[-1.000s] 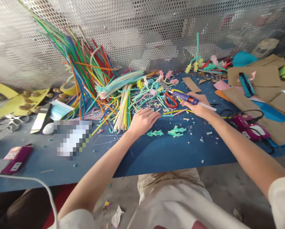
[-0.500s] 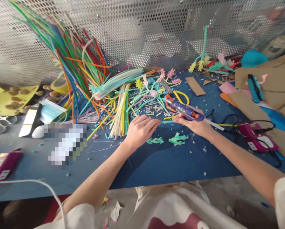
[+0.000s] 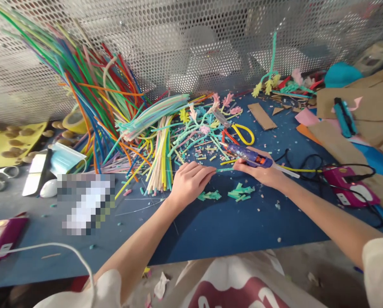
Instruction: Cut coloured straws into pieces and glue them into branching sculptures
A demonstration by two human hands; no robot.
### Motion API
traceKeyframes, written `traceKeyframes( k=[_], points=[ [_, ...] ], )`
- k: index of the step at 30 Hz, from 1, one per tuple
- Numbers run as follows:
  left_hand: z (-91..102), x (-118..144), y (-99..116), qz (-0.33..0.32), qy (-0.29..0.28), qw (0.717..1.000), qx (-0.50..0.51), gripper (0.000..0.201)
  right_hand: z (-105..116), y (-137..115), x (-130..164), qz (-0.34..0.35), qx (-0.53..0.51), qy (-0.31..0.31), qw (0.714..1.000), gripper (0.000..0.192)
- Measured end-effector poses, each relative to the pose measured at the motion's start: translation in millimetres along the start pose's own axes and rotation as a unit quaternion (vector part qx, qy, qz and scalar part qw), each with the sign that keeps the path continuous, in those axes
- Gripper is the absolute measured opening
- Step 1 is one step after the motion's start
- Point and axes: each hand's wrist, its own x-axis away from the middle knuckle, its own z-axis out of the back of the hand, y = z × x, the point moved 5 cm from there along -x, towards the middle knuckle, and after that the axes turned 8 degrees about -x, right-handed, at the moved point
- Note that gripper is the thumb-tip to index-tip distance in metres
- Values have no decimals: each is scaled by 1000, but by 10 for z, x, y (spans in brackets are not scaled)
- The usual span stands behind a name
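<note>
Since the earlier frames the right hand (image 3: 264,173) has drawn in toward the left hand (image 3: 188,182), bringing the purple hot-glue gun with an orange trigger (image 3: 249,155) down from beside the scissors to the middle of the blue surface (image 3: 210,226). Its grip is closed around the gun's body, the nozzle pointing left and a white glue stick (image 3: 287,172) jutting from the back. The left hand's grip is pinched shut on one end of a thin teal fuzzy stem (image 3: 223,170), which lies flat on the surface and runs between the two hands, its far end just under the gun's nozzle.

Just in front of the hands lie two small bundles of cut teal stem pieces (image 3: 241,192), near each other but apart. Behind the gun rest scissors with one red and one yellow handle loop (image 3: 239,134). Further left, a heap of long pastel fuzzy stems (image 3: 161,156) spreads beside a tall sheaf of bright plastic cords (image 3: 89,90) leaning on the perforated metal screen (image 3: 194,38). To the right, a magenta box with a black cable (image 3: 347,188) sits near brown cardboard sheets (image 3: 355,102).
</note>
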Motion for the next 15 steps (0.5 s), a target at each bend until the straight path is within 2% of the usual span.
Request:
traceKeyframes(
  k=[7,15],
  points=[
    [39,-26,33,-22,-6,999,-27,20,-40,30,20,-4,-4,-14,1000,33],
    [-12,13,126,-33,-32,999,-25,16,-106,-20,61,13,12,-29,999,29]
  ],
)
